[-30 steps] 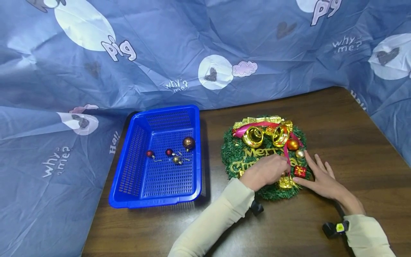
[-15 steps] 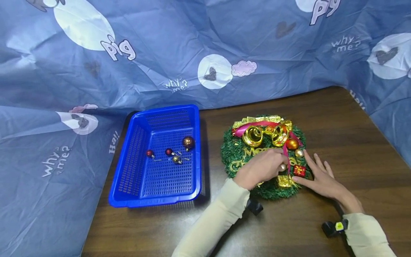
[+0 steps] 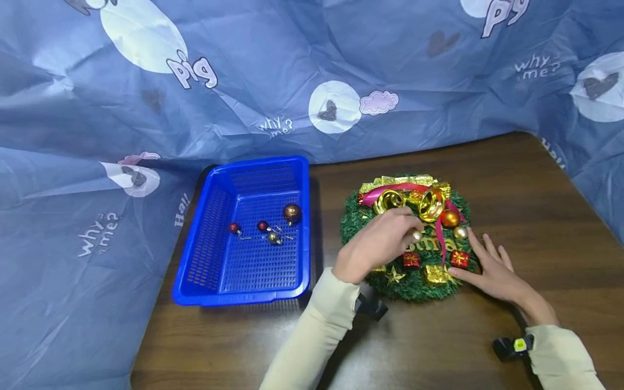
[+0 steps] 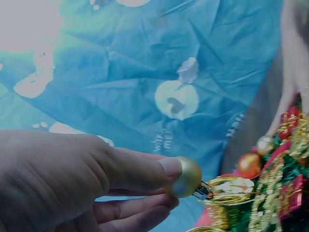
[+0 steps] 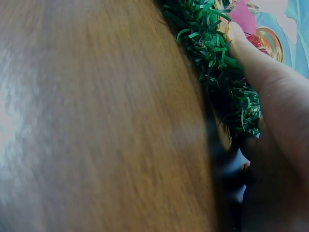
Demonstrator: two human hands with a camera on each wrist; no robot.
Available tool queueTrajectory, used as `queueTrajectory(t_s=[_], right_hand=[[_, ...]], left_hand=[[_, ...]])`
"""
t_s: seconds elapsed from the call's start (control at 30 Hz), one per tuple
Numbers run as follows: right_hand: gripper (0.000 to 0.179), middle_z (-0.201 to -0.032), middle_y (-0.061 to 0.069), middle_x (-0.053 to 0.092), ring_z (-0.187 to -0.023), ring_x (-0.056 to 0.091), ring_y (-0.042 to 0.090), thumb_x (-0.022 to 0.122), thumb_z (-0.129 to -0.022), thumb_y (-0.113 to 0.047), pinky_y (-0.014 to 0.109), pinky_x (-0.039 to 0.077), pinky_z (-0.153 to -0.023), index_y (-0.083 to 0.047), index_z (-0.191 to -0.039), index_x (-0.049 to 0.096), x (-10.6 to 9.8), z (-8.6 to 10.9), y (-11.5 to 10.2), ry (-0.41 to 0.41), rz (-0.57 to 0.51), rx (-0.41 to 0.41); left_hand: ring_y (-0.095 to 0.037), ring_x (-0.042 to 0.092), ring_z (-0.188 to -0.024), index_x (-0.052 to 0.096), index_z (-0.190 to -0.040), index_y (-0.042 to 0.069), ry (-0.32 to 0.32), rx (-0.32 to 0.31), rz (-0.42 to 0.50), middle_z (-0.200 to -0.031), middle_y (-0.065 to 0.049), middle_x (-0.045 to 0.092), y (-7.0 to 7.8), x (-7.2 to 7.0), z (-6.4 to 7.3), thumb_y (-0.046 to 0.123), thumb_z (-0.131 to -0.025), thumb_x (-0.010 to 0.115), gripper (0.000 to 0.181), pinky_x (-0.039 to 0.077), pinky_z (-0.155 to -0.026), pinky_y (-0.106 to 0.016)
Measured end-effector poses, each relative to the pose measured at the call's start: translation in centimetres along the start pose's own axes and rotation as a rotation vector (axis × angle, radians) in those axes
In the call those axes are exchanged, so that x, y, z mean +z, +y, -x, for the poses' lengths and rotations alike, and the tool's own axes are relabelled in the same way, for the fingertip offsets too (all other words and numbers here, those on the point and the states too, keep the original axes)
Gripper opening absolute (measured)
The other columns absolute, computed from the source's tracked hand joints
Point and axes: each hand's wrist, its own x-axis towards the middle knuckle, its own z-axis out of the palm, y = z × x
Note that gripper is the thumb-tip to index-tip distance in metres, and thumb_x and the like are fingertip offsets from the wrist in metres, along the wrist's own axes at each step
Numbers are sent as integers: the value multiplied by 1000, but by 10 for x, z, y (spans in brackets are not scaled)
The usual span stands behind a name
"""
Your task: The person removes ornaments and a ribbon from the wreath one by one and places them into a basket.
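My left hand pinches a small gold bauble between thumb and fingers, above the wreath's lettering. The bauble's metal cap faces the decorations in the left wrist view. The round green wreath lies on the table and carries two gold bells, a pink ribbon, an orange bauble, a pearl-coloured bauble and small red gift boxes. Part of its gold lettering is hidden behind my left hand. With fingers spread, my right hand rests against the wreath's right edge, thumb by a gold gift box.
To the left stands a blue plastic basket. Inside it lie a brown bauble, two small red baubles and a small gold bauble. A printed blue cloth hangs behind the wooden table.
My left hand has moved left and up from the wreath's right side with the gold bauble, uncovering a red gift box and a gold star. My right hand stays at the wreath's edge.
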Motion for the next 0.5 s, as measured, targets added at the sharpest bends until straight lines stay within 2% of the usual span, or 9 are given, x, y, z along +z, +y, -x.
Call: queueTrajectory(t_s=[0.23,0.5], right_hand=[[101,-154,32,-10,-140,-17,49,58,-90,-50,66,-20,-106,-23,-150,-18,3,1,0,13,-13,-18],[100,-154,32,-7,-141,-16,48,58,-90,-48,64,-22,-106,-22,-151,-17,4,2,2,40,-16,-52]], left_hand=[[-6,58,-97,69,-112,11,37,-11,18,-108,3,64,-3,-20,13,20,-95,59,22,47,-85,-12],[-9,60,-101,67,-112,11,92,-63,53,-109,2,65,-12,-43,29,21,-94,60,22,47,-90,-17]])
